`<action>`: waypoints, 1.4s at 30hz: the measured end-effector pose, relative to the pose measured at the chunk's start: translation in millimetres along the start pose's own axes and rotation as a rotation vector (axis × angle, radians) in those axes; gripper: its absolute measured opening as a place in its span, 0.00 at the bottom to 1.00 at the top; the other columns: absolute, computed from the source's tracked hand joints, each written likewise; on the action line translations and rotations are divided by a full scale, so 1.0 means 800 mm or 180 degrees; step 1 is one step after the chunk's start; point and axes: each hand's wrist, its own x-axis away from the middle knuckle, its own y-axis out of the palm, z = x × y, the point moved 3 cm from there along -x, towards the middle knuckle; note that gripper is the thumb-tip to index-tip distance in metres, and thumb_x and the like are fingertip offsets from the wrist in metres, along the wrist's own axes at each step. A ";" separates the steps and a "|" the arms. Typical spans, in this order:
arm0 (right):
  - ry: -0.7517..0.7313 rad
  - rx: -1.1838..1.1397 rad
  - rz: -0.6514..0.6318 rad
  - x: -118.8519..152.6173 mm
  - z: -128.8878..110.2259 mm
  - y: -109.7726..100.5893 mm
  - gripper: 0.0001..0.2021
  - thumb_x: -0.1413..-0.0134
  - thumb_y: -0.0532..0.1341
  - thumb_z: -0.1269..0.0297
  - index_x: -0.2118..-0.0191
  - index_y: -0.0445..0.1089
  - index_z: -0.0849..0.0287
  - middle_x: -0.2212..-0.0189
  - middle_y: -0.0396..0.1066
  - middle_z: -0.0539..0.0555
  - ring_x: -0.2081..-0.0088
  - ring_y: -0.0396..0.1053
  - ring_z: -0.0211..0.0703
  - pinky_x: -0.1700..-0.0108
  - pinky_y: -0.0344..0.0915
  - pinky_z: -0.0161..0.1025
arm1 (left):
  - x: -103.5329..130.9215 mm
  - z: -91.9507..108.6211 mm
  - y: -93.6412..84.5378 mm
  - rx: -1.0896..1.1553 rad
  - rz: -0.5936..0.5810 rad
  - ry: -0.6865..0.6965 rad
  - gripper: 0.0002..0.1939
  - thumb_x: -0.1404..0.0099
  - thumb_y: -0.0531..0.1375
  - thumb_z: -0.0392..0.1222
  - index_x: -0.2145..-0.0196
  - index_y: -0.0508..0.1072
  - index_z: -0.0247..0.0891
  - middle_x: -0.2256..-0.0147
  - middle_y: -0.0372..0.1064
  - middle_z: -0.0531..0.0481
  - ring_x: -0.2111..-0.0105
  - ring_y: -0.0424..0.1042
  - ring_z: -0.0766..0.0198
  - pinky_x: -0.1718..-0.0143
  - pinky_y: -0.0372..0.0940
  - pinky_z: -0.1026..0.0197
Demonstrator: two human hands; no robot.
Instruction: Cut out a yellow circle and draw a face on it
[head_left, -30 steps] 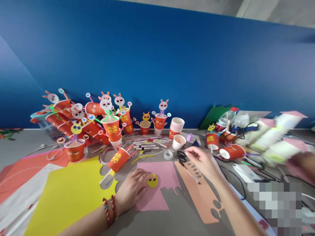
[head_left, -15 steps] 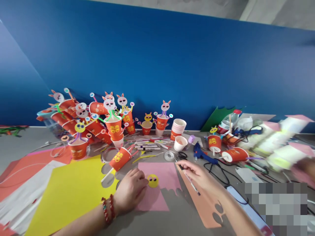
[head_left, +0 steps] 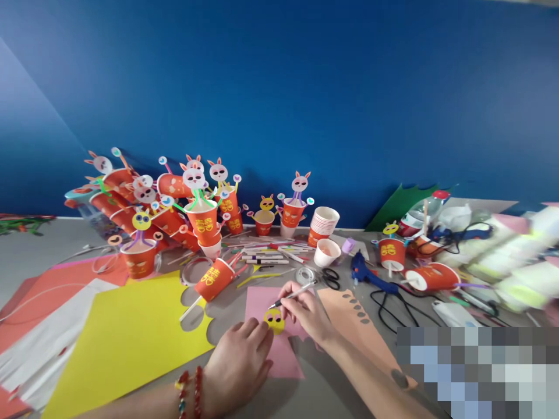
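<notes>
My right hand [head_left: 315, 320] grips a pen [head_left: 308, 286] between thumb and fingers. The pen's tip is at the upper edge of a small yellow paper disc [head_left: 275, 327] with two dark eyes. My left hand [head_left: 239, 358] lies palm down with fingers stretched, its fingertips at the disc's left side; a beaded bracelet is on the wrist. Beneath the disc and both hands lies a cut sheet of pink paper [head_left: 257, 297]. To the left, a large yellow sheet [head_left: 126, 331] has round cut-outs along its right edge.
Red paper cups with animal faces, such as one [head_left: 204, 224], crowd the back left. Pens [head_left: 264, 258], a cup stack [head_left: 324, 224], scissors [head_left: 331, 278] and a blue glue gun [head_left: 369, 274] lie beyond my hands. An orange sheet [head_left: 349, 331] lies at right.
My right hand has moved left with the pen, bringing the tip onto the disc's edge. My left hand has shifted slightly nearer me, its fingers now straighter. The view has tilted and turned a little.
</notes>
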 end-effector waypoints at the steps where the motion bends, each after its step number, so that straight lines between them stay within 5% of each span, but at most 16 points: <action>1: -0.0080 0.0145 0.0024 -0.001 0.000 -0.001 0.05 0.41 0.58 0.63 0.66 0.66 0.57 0.79 0.68 0.46 0.78 0.63 0.36 0.73 0.58 0.32 | 0.002 0.002 0.005 -0.0001 0.0063 0.0102 0.20 0.30 0.58 0.44 0.45 0.68 0.33 0.49 0.71 0.40 0.50 0.69 0.47 0.53 0.70 0.47; 7: -0.0340 0.0316 0.0264 -0.005 0.012 -0.005 0.07 0.43 0.58 0.65 0.72 0.65 0.57 0.81 0.62 0.44 0.78 0.60 0.36 0.73 0.58 0.33 | 0.013 -0.002 0.031 0.0098 0.0367 0.0624 0.24 0.28 0.56 0.48 0.41 0.65 0.30 0.42 0.69 0.40 0.42 0.65 0.50 0.41 0.62 0.51; 20: -0.0085 0.0507 0.0233 -0.001 0.029 -0.001 0.08 0.39 0.56 0.64 0.70 0.66 0.56 0.78 0.65 0.47 0.77 0.63 0.37 0.75 0.57 0.32 | 0.008 -0.011 0.024 0.0621 0.0010 0.0587 0.26 0.29 0.57 0.47 0.38 0.62 0.33 0.39 0.65 0.41 0.39 0.62 0.48 0.36 0.57 0.47; 42: -0.0038 0.0525 0.0022 -0.003 0.025 0.004 0.09 0.38 0.56 0.66 0.71 0.64 0.56 0.75 0.71 0.48 0.74 0.67 0.37 0.72 0.62 0.31 | 0.009 -0.012 0.022 0.0608 0.0027 0.0577 0.25 0.29 0.57 0.46 0.38 0.62 0.32 0.40 0.65 0.41 0.39 0.61 0.49 0.34 0.54 0.48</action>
